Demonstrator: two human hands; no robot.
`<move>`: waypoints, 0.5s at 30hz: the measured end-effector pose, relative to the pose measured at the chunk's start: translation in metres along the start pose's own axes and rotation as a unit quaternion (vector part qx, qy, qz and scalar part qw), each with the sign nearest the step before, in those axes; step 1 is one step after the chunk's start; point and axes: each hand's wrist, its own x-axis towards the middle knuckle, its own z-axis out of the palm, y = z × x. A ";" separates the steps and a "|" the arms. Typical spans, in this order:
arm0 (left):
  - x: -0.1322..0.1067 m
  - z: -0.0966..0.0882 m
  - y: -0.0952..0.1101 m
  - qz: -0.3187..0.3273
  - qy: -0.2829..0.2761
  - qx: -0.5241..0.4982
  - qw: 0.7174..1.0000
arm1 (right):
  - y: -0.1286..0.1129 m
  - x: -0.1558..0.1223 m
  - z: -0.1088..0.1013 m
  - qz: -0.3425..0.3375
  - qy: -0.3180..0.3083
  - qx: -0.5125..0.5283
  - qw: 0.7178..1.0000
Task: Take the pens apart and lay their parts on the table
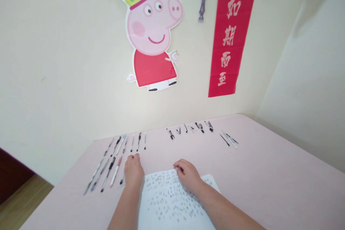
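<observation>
A white sheet (167,197) covered in rows of small handwriting lies on the pink table. My left hand (134,170) is by its upper left corner, fingers curled together; what they hold, if anything, is hidden. Beside that hand lies a partly covered pen (122,178). Over the top right part of the sheet, my right hand (187,174) is closed in a pinch. A small dark red thing (181,169) shows between its fingers; its kind is unclear. Left of the hands, several pens lie in two rows, among them a pink and white pen (116,171) and a black one (108,174).
Groups of small dark pen parts (199,127) lie along the back of the table (256,172). A few slim pieces (230,139) are at the right. On the wall hang a cartoon pig cutout (155,43) and a red banner (234,32).
</observation>
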 end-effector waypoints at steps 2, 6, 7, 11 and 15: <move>-0.001 -0.004 0.002 -0.007 -0.010 0.010 1.000 | -0.001 0.000 0.000 0.002 -0.001 -0.001 1.000; -0.002 -0.007 0.005 -0.004 -0.015 0.026 1.000 | -0.001 0.000 -0.001 0.006 -0.001 0.005 1.000; -0.001 -0.007 0.006 0.005 -0.009 0.026 1.000 | -0.001 0.000 0.000 0.006 -0.001 0.006 1.000; 0.002 -0.009 0.011 0.056 0.027 0.006 0.998 | 0.001 0.000 0.001 0.007 -0.002 0.007 1.000; 0.003 -0.013 0.019 0.110 0.049 -0.045 0.992 | 0.002 0.000 0.002 0.000 0.012 0.022 1.000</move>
